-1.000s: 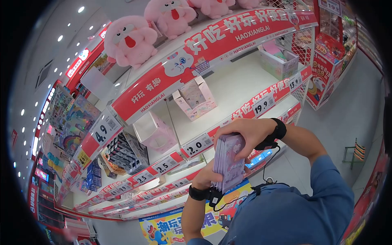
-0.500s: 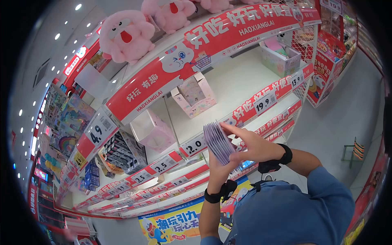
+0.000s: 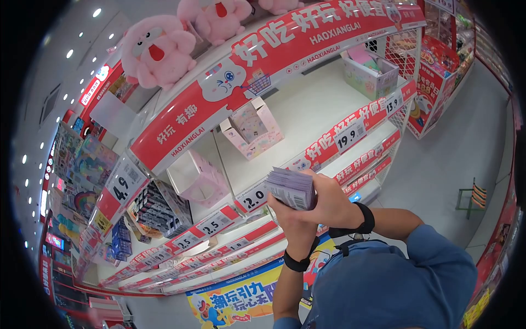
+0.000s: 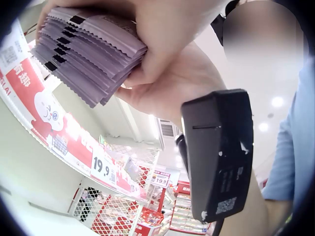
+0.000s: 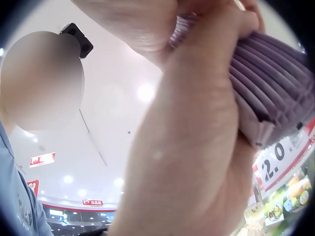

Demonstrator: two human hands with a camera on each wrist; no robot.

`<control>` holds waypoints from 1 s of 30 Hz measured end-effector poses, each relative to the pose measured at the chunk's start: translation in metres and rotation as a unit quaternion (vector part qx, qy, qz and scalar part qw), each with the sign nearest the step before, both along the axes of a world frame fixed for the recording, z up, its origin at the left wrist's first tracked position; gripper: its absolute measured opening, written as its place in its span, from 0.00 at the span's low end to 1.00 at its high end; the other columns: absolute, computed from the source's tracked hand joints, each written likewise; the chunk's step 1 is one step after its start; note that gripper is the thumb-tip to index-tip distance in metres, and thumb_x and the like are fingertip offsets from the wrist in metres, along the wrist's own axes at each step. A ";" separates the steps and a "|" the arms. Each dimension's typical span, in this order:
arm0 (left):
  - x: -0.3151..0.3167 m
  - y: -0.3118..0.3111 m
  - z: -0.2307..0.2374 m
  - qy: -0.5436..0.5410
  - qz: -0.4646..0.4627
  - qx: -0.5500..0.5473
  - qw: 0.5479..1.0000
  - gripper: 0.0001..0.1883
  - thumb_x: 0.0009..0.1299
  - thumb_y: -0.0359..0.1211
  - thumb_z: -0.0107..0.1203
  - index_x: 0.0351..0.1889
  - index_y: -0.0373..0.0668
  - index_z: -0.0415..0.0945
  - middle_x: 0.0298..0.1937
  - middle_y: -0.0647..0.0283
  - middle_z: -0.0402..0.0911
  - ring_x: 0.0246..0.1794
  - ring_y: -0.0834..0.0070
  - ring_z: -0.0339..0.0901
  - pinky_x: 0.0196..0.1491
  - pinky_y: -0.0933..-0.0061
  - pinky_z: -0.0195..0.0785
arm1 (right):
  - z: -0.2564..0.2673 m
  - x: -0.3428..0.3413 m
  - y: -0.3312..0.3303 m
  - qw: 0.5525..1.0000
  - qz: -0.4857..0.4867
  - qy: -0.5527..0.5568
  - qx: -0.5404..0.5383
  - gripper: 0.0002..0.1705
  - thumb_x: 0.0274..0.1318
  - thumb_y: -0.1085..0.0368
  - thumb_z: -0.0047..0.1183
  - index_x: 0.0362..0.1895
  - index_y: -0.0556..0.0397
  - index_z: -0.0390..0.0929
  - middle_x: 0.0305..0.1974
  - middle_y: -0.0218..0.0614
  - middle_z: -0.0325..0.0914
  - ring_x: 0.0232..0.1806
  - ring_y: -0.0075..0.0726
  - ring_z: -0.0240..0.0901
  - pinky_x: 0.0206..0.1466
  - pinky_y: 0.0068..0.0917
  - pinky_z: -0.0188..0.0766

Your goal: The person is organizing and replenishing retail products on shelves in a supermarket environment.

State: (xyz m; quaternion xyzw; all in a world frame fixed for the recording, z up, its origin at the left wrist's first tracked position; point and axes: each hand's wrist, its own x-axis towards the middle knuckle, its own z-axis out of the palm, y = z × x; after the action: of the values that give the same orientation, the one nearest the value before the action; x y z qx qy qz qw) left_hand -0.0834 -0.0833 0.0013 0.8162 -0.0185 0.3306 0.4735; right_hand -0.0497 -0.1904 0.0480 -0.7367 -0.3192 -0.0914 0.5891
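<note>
Purple packets: the stack of purple packets (image 3: 290, 189) is held up between your two hands, in front of the shelf front and just beside the 2.0 tag (image 3: 254, 197) as the head view shows it.
Left hand: your left hand (image 3: 295, 223) is clamped on the stack from below and left, thumb over the lower edge.
Right hand: your right hand (image 3: 333, 204) is clamped on the same stack from the right, touching your left hand underneath.
Packet edges: the serrated ends sit slightly uneven, stepped one behind another in the left wrist view, with dark marks along them.
Shelf edge: the red price strip (image 3: 322, 152) slants up and right behind the stack; you cannot judge the gap from here.
Shelf board: beyond that strip, the white board (image 3: 312, 107) gives you a wide stretch between the pink box (image 3: 264, 143) and the pastel box (image 3: 383, 82).
Left bay: a pale pink box (image 3: 208, 189) stands near the divider, narrowing your room there.
Overhead: the red header panel (image 3: 307, 41) bounds the board above.
Right side: grey floor (image 3: 427, 175) spreads past your right arm, the striped stool (image 3: 479, 196) well apart from it.
</note>
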 end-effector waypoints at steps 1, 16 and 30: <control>0.000 -0.002 0.001 -0.012 0.016 0.017 1.000 0.47 0.53 0.34 0.69 0.65 0.29 0.49 0.58 0.42 0.63 0.58 0.51 0.67 0.58 0.58 0.61 | -0.007 0.002 0.003 0.998 0.006 0.028 0.059 0.33 0.43 0.57 0.68 0.52 0.61 0.72 0.39 0.44 0.78 0.39 0.35 0.78 0.43 0.30 0.73; 0.014 0.004 -0.005 -0.044 -0.010 -0.015 0.999 0.44 0.51 0.35 0.70 0.62 0.33 0.54 0.49 0.51 0.71 0.49 0.57 0.72 0.51 0.60 0.65 | -0.015 0.009 0.003 0.994 -0.018 -0.056 0.089 0.28 0.43 0.60 0.68 0.47 0.61 0.76 0.39 0.42 0.80 0.39 0.35 0.77 0.43 0.29 0.72; -0.012 0.041 0.019 0.087 -0.392 -0.577 0.711 0.47 0.41 0.46 0.67 0.60 0.42 0.59 0.45 0.60 0.68 0.47 0.61 0.71 0.56 0.60 0.66 | 0.023 0.018 -0.027 0.925 0.183 -0.290 -0.163 0.59 0.29 0.46 0.73 0.69 0.43 0.56 0.70 0.47 0.51 0.70 0.46 0.48 0.63 0.47 0.46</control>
State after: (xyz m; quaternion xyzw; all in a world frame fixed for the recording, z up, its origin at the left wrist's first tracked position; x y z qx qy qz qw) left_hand -0.0953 -0.0423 0.0199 0.3289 -0.1008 -0.0104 0.9389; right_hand -0.0321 -0.2178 0.0707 -0.6923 -0.6163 -0.1382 0.3490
